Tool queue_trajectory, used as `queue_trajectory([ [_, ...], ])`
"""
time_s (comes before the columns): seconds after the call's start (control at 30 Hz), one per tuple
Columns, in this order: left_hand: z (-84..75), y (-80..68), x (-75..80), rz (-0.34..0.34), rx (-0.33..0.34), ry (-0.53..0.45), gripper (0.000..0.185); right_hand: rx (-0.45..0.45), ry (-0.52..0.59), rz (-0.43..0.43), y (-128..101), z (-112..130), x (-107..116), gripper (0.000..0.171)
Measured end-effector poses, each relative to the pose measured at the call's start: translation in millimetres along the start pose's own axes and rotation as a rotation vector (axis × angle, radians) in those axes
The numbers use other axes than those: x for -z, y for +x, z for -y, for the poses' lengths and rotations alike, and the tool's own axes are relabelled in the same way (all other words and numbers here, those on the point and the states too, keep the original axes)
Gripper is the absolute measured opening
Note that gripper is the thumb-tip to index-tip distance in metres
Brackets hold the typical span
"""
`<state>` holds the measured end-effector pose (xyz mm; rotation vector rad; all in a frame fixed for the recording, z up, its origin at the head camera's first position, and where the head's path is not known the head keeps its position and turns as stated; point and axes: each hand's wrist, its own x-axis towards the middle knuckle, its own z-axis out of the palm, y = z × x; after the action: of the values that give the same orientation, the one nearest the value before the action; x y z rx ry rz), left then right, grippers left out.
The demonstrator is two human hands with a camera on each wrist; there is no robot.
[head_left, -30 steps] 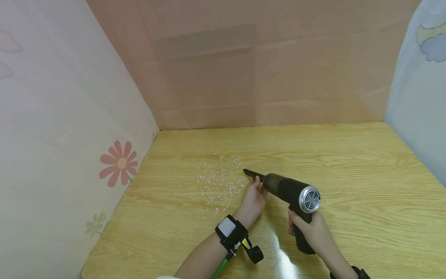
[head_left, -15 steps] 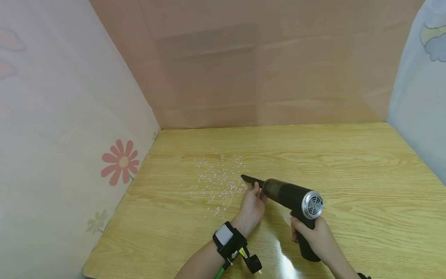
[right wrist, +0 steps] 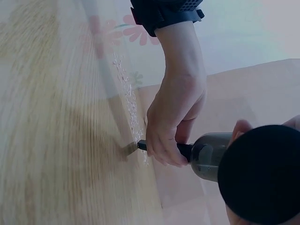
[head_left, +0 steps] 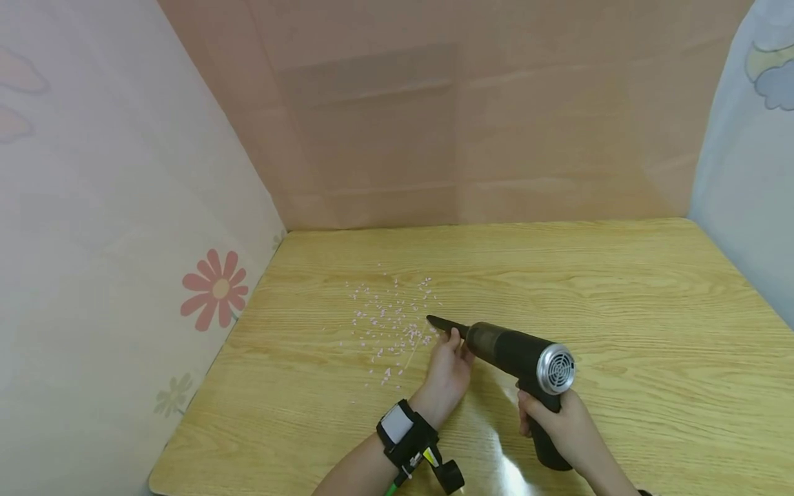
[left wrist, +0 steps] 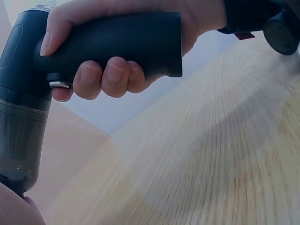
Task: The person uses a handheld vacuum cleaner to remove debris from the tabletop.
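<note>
While the right hand (head_left: 569,428) grips the black handheld appliance (head_left: 515,350) right of the pale scraps (head_left: 412,332), the left hand (head_left: 446,375) pinches its nozzle (head_left: 444,322). The nozzle's tip is at the scraps' right edge.

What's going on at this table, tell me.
A person's right hand grips the handle of a black handheld device resembling a vacuum, while the left hand holds its narrow nozzle. In the head view, the nozzle's tip is at the right side of some scattered pale bits on the wooden table. Many bits lie beyond it; whether the tip touches the table is unclear.
</note>
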<state>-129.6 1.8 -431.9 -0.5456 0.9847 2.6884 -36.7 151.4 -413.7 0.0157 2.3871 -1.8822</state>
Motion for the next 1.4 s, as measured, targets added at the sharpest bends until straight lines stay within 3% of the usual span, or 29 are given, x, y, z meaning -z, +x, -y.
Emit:
queue_trajectory([
  [0.33, 2.4, -7.1, 2.0, 0.039, -0.026, -0.008, 0.045, -0.006, 0.002, 0.016, -5.7, -2.8, 2.9, 0.019],
  [0.67, 5.8, -14.2, 3.9, 0.002, -0.006, 0.019, 0.038, -0.004, -0.048, 0.046, -12.3, -5.2, 7.7, 0.017],
  [0.87, 4.1, -19.2, 2.4, 0.008, -0.009, 0.000, 0.019, -0.024, -0.088, 0.063, -15.7, -5.8, 10.8, 0.021],
  [1.4, 5.7, -27.4, 8.5, -0.005, 0.014, -0.005, 0.023, 0.014, -0.089, 0.140, -19.3, -7.7, 13.9, 0.020],
])
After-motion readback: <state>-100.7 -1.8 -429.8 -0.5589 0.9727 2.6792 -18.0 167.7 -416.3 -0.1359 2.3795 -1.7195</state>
